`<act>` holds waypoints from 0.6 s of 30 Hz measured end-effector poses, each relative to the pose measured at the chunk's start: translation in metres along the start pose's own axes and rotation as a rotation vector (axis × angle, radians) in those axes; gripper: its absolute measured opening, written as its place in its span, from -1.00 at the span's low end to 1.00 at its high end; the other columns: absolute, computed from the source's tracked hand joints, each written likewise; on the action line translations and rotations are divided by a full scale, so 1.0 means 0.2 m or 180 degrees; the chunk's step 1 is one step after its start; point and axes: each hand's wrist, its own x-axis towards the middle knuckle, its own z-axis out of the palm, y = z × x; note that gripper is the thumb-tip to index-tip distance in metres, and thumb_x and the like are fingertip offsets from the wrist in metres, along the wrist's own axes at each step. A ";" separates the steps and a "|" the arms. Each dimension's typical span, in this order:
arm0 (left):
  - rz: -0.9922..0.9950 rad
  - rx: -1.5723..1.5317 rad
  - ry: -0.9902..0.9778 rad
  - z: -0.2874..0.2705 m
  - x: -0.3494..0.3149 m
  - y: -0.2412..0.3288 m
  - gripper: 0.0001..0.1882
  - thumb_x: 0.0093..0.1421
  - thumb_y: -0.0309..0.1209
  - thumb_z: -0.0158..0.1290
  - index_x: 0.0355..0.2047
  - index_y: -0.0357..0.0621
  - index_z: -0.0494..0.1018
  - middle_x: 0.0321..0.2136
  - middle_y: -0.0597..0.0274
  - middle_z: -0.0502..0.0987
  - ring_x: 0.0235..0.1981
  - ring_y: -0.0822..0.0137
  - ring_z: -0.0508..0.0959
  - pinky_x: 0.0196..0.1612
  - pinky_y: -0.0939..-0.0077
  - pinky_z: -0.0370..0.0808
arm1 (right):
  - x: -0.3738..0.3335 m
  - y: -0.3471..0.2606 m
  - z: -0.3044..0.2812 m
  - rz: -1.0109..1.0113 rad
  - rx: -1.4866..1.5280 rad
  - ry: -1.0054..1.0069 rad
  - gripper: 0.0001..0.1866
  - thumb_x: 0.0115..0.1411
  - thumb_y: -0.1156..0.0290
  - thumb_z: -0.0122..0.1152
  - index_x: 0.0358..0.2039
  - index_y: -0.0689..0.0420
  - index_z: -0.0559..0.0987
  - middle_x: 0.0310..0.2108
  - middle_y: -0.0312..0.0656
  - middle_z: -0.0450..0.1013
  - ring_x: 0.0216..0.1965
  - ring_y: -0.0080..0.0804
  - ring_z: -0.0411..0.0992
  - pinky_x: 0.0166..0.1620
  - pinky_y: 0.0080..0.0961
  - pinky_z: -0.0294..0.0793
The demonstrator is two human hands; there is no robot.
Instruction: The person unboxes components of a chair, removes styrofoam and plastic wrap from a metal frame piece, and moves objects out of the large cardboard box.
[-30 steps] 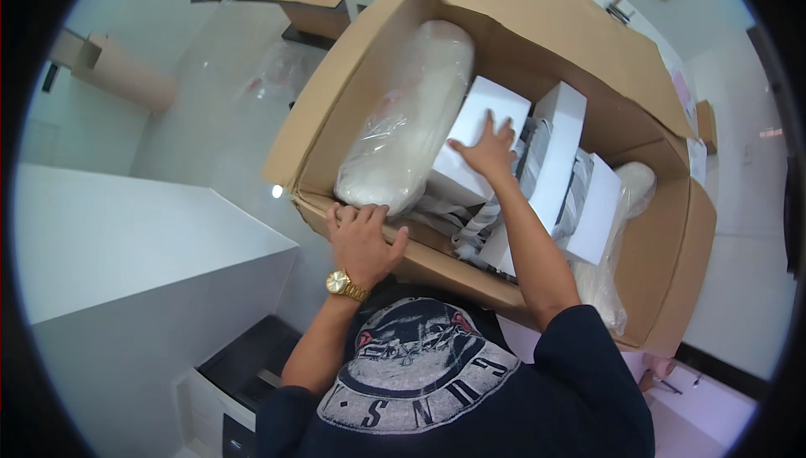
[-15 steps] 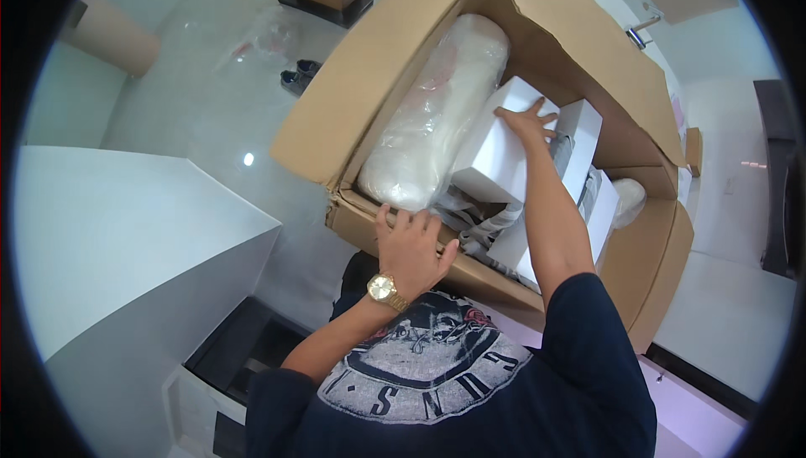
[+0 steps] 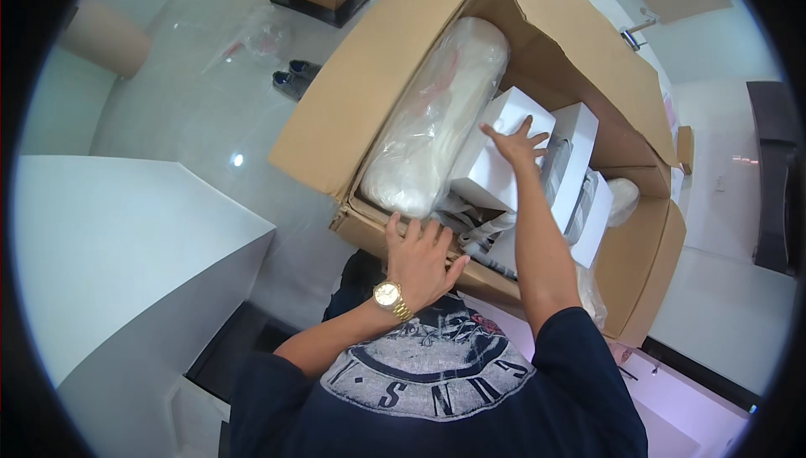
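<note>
A large open cardboard box stands in front of me. My left hand, with a gold watch at its wrist, rests with fingers spread over the box's near left edge. Inside, my right hand lies with spread fingers on the top of a white carton. Left of this carton is a long white roll wrapped in clear plastic. Another white carton stands to its right, with grey striped wrapping between them. The lower part of the cartons is partly hidden by my right forearm.
The box's left flap folds outward over the floor. A white counter is at the left, and dark shoes with crumpled clear plastic lie on the floor beyond. A plastic-wrapped bundle sits at the box's right end.
My right hand and forearm have shifted slightly left and toward me, still on the carton. A plastic-covered piece near the box's front right now shows beside my arm. My left hand stays at the edge.
</note>
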 end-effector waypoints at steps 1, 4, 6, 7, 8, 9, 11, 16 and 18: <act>-0.0010 0.0012 0.0013 0.00 0.01 0.00 -0.49 0.18 0.07 0.11 -0.08 -0.07 0.59 -0.04 0.18 0.55 -0.03 0.13 0.45 0.31 -0.22 0.00 | -0.05 -0.01 0.02 0.0029 -0.0088 -0.0044 0.48 -0.21 -0.45 0.43 0.54 -0.15 -0.25 0.50 0.23 -0.57 0.48 0.46 -0.49 0.27 0.64 -0.11; 0.0018 -0.0032 -0.0028 -0.01 0.01 0.00 -0.48 0.18 0.07 0.11 -0.07 -0.07 0.59 -0.03 0.16 0.55 -0.02 0.13 0.45 0.31 -0.22 -0.01 | -0.13 0.07 0.11 0.0186 -0.0119 0.0251 0.50 -0.22 -0.44 0.43 0.53 -0.17 -0.28 0.50 0.23 -0.57 0.48 0.46 -0.53 0.28 0.64 -0.11; 0.0027 -0.0092 -0.0048 -0.01 0.01 0.00 -0.47 0.18 0.07 0.12 -0.06 -0.07 0.59 -0.03 0.16 0.54 0.00 0.13 0.45 0.31 -0.23 -0.01 | -0.11 0.08 0.11 0.0232 -0.0044 0.0236 0.46 -0.19 -0.38 0.43 0.53 -0.21 -0.28 0.51 0.21 -0.54 0.48 0.48 -0.44 0.29 0.60 -0.08; 0.0034 -0.0117 -0.0044 -0.01 0.01 0.01 -0.47 0.17 0.07 0.12 -0.06 -0.07 0.59 -0.03 0.16 0.54 0.00 0.13 0.45 0.31 -0.23 -0.01 | -0.09 0.08 0.10 0.0290 -0.0050 0.0198 0.43 -0.18 -0.35 0.43 0.53 -0.21 -0.26 0.51 0.20 -0.52 0.47 0.49 -0.41 0.29 0.59 -0.06; 0.0043 -0.0143 -0.0041 -0.01 0.01 0.01 -0.47 0.17 0.07 0.12 -0.05 -0.07 0.59 -0.03 0.16 0.54 0.01 0.13 0.44 0.31 -0.24 -0.01 | -0.07 0.09 0.09 0.0351 -0.0054 0.0160 0.41 -0.17 -0.32 0.43 0.53 -0.22 -0.24 0.52 0.18 -0.50 0.47 0.49 -0.38 0.30 0.57 -0.04; 0.0042 -0.0141 -0.0044 -0.01 0.02 0.01 -0.47 0.19 0.07 0.11 -0.05 -0.08 0.59 -0.04 0.15 0.54 0.01 0.13 0.44 0.32 -0.24 -0.02 | -0.09 0.06 0.06 0.0263 -0.0110 0.0248 0.38 -0.16 -0.30 0.43 0.53 -0.22 -0.21 0.52 0.17 -0.47 0.47 0.49 -0.34 0.30 0.55 -0.02; 0.0056 -0.0140 -0.0053 -0.01 0.02 0.00 -0.47 0.21 0.06 0.08 -0.05 -0.09 0.57 -0.08 0.14 0.54 0.01 0.12 0.44 0.32 -0.24 -0.03 | -0.11 0.02 -0.03 0.0101 -0.0219 0.0428 0.34 -0.15 -0.25 0.42 0.53 -0.22 -0.14 0.53 0.14 -0.41 0.46 0.49 -0.26 0.30 0.51 0.02; 0.0027 -0.0196 -0.0027 0.00 0.02 -0.01 -0.48 0.15 0.06 0.14 -0.06 -0.07 0.60 -0.01 0.16 0.54 0.03 0.15 0.44 0.31 -0.23 -0.02 | -0.26 -0.05 -0.35 -0.0130 -0.0253 0.0663 0.27 -0.17 -0.20 0.41 0.51 -0.18 0.00 0.53 0.10 -0.31 0.44 0.47 -0.19 0.29 0.49 0.03; 0.0022 -0.0235 -0.0029 0.00 0.02 -0.01 -0.48 0.15 0.06 0.15 -0.06 -0.06 0.60 -0.02 0.17 0.54 0.03 0.15 0.43 0.31 -0.22 -0.02 | -0.34 -0.04 -0.47 -0.0235 -0.0207 0.0729 0.26 -0.18 -0.19 0.41 0.51 -0.17 0.01 0.53 0.09 -0.30 0.44 0.46 -0.18 0.29 0.50 0.04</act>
